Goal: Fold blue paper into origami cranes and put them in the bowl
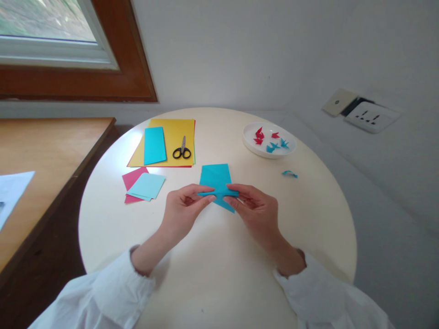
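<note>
My left hand (187, 201) pinches the left end of a narrow folded piece of blue paper (220, 193) between thumb and fingers. At its right end, my right hand (255, 203) pinches it the same way. A flat blue sheet (215, 173) shows behind and below the fold, with a pointed corner towards me. Whether the sheet and the folded piece are one, I cannot tell. Both hands are over the middle of the round table, and the fingertips hide parts of the folded piece.
On the white round table (212, 283) lie yellow sheets (174, 128), a blue rectangle (155, 146), black-handled scissors (182, 150), and pale blue squares (147, 185) over pink ones (133, 177). A white plate (252, 146) holds several small red and blue folded papers. A twisted blue scrap (290, 174) lies nearby.
</note>
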{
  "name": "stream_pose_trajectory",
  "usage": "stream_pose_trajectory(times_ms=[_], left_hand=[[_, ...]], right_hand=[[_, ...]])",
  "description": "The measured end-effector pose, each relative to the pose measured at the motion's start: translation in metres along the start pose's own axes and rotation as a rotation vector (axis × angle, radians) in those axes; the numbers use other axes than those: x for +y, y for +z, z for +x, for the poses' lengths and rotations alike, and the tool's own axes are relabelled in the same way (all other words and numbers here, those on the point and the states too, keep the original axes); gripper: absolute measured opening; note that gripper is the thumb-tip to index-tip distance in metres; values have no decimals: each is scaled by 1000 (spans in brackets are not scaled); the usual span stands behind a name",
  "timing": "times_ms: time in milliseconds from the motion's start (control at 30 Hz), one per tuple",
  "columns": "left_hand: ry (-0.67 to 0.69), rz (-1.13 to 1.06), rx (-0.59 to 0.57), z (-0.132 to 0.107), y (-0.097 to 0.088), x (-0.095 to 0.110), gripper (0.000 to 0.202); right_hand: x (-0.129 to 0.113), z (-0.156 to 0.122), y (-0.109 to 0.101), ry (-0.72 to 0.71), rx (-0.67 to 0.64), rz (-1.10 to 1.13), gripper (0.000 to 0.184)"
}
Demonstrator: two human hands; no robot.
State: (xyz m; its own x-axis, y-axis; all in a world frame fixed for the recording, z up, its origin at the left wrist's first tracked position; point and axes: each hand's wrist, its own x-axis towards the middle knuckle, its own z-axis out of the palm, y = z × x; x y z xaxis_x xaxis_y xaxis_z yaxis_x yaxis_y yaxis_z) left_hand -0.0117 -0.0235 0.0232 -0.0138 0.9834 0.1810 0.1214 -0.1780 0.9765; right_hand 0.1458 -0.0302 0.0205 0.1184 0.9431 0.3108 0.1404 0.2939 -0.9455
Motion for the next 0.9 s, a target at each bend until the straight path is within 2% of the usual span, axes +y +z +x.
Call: stream_pose_trajectory(times_ms=[300, 700, 900], left_hand=[[47, 9, 7, -1, 1, 4, 8], [101, 58, 7, -2, 0, 5, 6], [103, 55, 16, -3, -1, 5, 4]], right_hand=[[0, 0, 0, -24, 5, -18, 7], [-2, 0, 1, 0, 19, -29, 8], [-6, 5, -2, 58, -18, 3, 11]])
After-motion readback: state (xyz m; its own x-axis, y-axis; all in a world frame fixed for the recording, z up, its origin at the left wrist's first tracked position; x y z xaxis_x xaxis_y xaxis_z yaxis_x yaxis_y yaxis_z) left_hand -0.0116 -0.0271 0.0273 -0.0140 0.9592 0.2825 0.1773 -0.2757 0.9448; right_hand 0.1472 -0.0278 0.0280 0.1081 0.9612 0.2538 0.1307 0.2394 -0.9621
